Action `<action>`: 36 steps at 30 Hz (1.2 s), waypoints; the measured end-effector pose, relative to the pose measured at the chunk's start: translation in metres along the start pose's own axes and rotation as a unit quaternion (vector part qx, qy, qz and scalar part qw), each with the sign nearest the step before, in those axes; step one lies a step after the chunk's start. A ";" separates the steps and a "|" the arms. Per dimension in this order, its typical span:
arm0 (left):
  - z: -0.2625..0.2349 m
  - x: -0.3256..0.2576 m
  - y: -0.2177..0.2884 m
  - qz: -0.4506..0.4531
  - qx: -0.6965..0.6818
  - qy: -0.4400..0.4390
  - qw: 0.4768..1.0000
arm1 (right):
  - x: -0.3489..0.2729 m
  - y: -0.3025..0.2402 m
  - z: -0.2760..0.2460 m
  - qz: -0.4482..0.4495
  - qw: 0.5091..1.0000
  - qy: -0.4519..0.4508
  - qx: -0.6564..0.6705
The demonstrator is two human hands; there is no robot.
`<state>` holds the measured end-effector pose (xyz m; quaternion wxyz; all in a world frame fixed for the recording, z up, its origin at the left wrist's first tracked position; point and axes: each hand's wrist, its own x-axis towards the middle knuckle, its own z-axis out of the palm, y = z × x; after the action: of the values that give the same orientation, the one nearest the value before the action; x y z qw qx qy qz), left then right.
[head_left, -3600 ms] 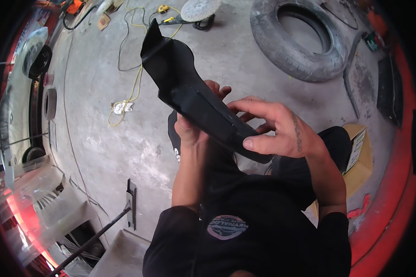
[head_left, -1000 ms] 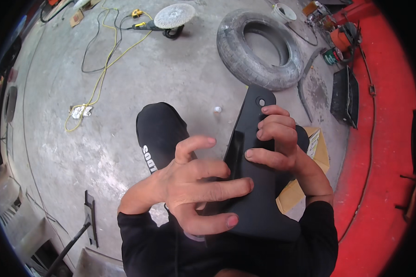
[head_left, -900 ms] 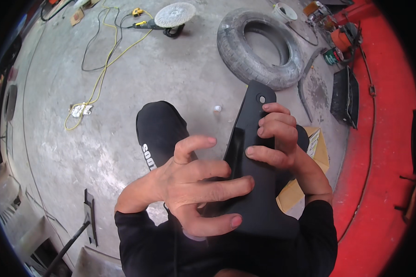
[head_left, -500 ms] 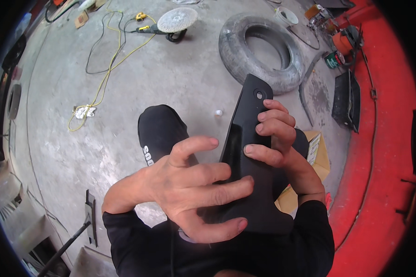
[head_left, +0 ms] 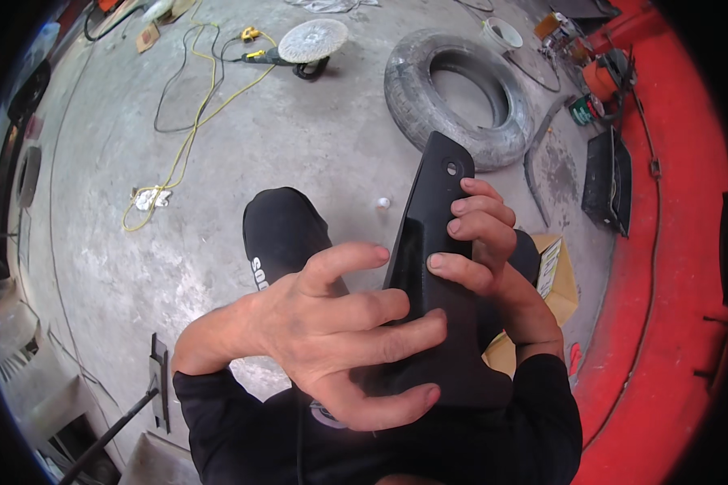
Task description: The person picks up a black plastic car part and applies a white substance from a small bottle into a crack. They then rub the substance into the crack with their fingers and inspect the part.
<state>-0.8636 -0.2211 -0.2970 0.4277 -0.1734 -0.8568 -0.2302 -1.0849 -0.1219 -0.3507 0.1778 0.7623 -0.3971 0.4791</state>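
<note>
A long black plastic trim panel point(head_left: 467, 343) stands tilted over my lap, its narrow end pointing away from me. Near that end is a small oval hole, and a recessed pocket runs along the left side. My right hand point(head_left: 487, 238) wraps round the panel's right edge, with several fingertips curled onto its face. Across the panel's lower part reaches my left hand point(head_left: 332, 327), fingers spread and bent, the middle fingertips against or just over the surface. Whether its thumb touches the panel I cannot tell. The panel's back is hidden.
On the concrete floor ahead lies a large tyre point(head_left: 408, 93). A polisher with a white pad point(head_left: 314, 40) and a yellow cord point(head_left: 188, 145) are at the far left. To the right are a cardboard box point(head_left: 565, 279), a black bin point(head_left: 607, 182) and a red floor strip point(head_left: 679, 267).
My left hand has shifted very slightly to the right over the panel, fingers still spread. The right hand's grip looks the same, and the panel has barely moved.
</note>
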 end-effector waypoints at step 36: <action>0.011 -0.012 -0.002 -0.010 0.000 0.053 0.999 | -0.003 0.002 0.004 -0.003 1.000 -0.002 0.015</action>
<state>-0.8647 -0.2183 -0.3132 0.4700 -0.1525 -0.8346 -0.2437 -1.0852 -0.1246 -0.3554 0.1670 0.7670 -0.3874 0.4835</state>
